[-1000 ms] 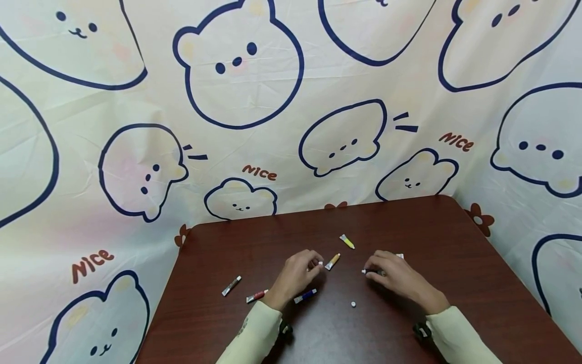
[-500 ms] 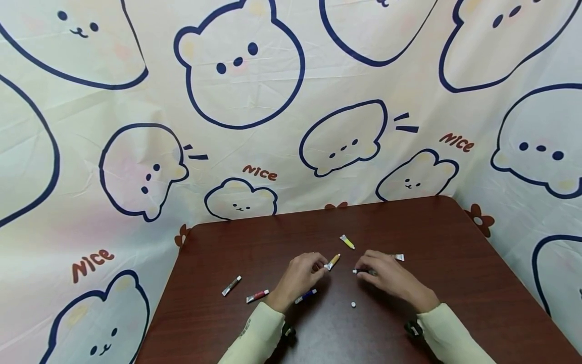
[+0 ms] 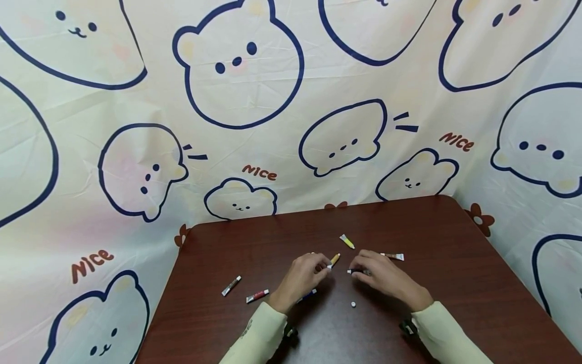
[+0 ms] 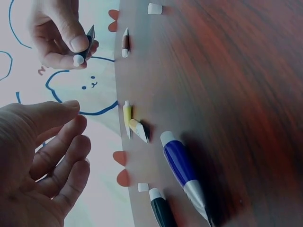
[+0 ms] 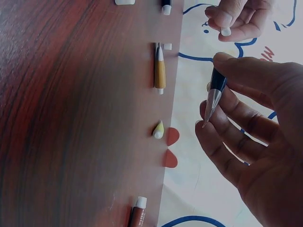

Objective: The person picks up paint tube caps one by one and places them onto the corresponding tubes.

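My right hand (image 3: 386, 278) pinches a dark paint tube (image 5: 215, 92) between thumb and fingers. The tube's white tip (image 4: 78, 60) points toward my left hand, and its flat silver end shows in the right wrist view. Opposite it, my left hand (image 3: 302, 278) holds a small white cap (image 5: 226, 31) at thumb and fingertip. From the left wrist view that cap is hidden behind the thumb. Both hands are raised over the table, a short gap apart. An ochre paint tube (image 3: 335, 259) lies just beyond the left fingertips, and a blue tube (image 4: 179, 158) lies partly under that hand.
On the brown table (image 3: 454, 283) lie a yellow tube (image 3: 347, 241), a red tube (image 3: 257, 296), a brown-grey tube (image 3: 231, 285) and another brown tube (image 3: 393, 257). A loose white cap (image 3: 353, 304) sits in front. A dark green tube (image 4: 162, 208) lies beside another cap (image 4: 143, 187).
My right hand has moved left with the dark tube, uncovering more of the brown tube behind it. My left hand has shifted slightly right with the cap, so the two are closer.
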`<state>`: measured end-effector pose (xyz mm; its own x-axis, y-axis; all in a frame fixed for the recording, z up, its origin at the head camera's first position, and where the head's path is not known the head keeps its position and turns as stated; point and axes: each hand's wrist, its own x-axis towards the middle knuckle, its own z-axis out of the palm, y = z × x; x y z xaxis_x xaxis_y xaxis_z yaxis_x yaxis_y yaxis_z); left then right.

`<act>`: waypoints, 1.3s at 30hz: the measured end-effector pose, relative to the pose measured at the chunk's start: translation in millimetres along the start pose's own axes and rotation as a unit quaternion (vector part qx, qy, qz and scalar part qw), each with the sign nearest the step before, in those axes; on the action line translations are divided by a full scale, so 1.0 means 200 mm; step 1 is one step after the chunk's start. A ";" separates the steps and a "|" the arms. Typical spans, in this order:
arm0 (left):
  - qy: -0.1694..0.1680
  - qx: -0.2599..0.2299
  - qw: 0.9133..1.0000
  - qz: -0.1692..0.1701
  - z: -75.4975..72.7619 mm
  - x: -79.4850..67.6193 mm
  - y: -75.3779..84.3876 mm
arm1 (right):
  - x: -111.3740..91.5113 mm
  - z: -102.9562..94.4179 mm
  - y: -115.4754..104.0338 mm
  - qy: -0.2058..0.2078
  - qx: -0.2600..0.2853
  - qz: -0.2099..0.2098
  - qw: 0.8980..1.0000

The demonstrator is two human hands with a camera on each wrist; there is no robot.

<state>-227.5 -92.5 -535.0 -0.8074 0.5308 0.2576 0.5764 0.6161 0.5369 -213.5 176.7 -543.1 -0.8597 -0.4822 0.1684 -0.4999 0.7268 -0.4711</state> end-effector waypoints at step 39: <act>0.002 0.041 0.997 0.059 0.05 0.00 0.05 | 0.04 0.04 -0.08 0.023 0.000 -0.064 0.998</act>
<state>-220.0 -80.0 -538.3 -0.7338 0.5999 0.3188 0.6757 0.5955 0.4345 -210.6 157.4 -541.1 -0.7927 -0.5485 0.2661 -0.6059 0.6606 -0.4434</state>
